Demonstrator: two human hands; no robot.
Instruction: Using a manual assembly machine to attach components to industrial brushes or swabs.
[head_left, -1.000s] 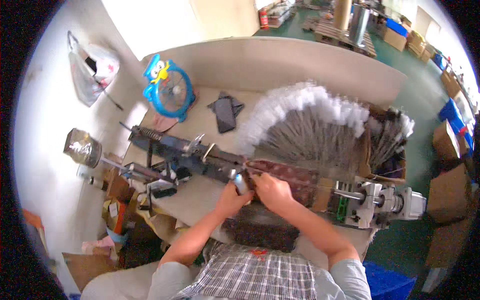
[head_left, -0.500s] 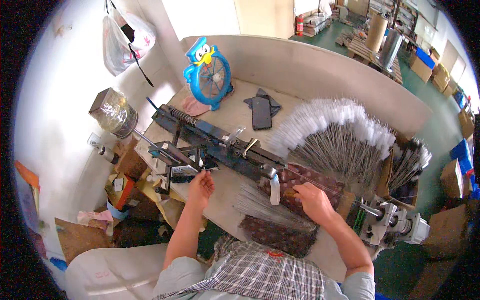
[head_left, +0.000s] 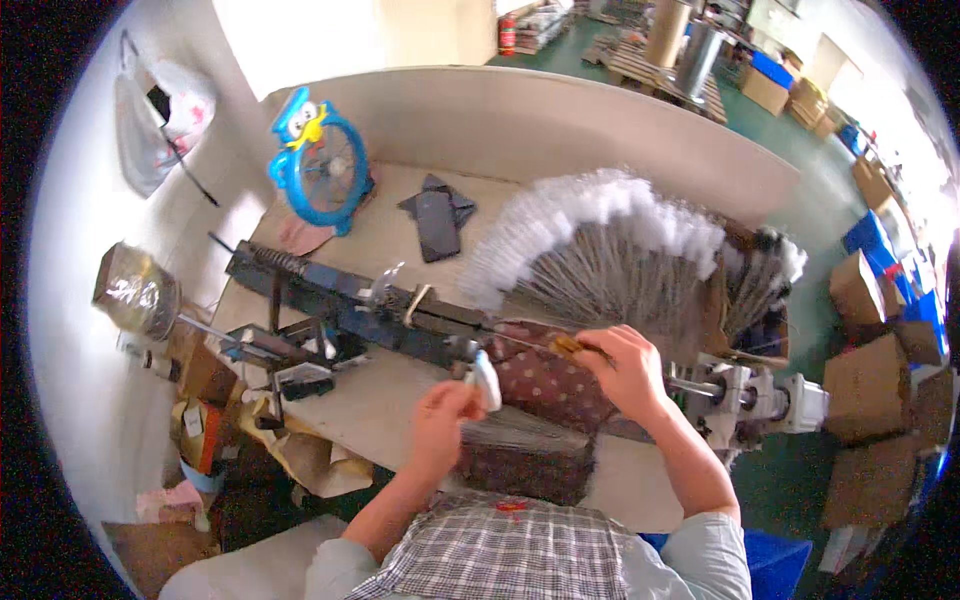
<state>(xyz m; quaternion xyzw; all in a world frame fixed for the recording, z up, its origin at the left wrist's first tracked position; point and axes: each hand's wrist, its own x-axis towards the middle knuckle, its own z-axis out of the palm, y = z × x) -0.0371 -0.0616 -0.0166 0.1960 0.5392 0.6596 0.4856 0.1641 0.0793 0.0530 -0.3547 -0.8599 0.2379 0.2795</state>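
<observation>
My left hand [head_left: 440, 425] is slightly blurred, its fingers pinched together beside a white curved strip [head_left: 486, 382] hanging at the near end of a long black bench machine [head_left: 350, 308]. Whatever those fingers hold is too small to make out. Closed around a small yellow-brown piece [head_left: 567, 344] is my right hand [head_left: 630, 372], level with a thin wire running from the machine's end. Below lies a bundle of thin wires [head_left: 525, 432] on dark cloth, and dotted brown cloth [head_left: 545, 385] spreads beneath the right hand.
A large fan of white-tipped wire brushes [head_left: 610, 250] fills the back right. A motorised metal unit [head_left: 740, 400] stands at the right. Behind the machine are a phone [head_left: 437, 225] and a blue character-shaped fan [head_left: 320, 165]. A low partition [head_left: 560, 115] borders the table.
My left hand has moved right, from the machine's lever to beside the white strip. My right hand has risen toward the wire with the yellow-brown piece. The whole view has shifted.
</observation>
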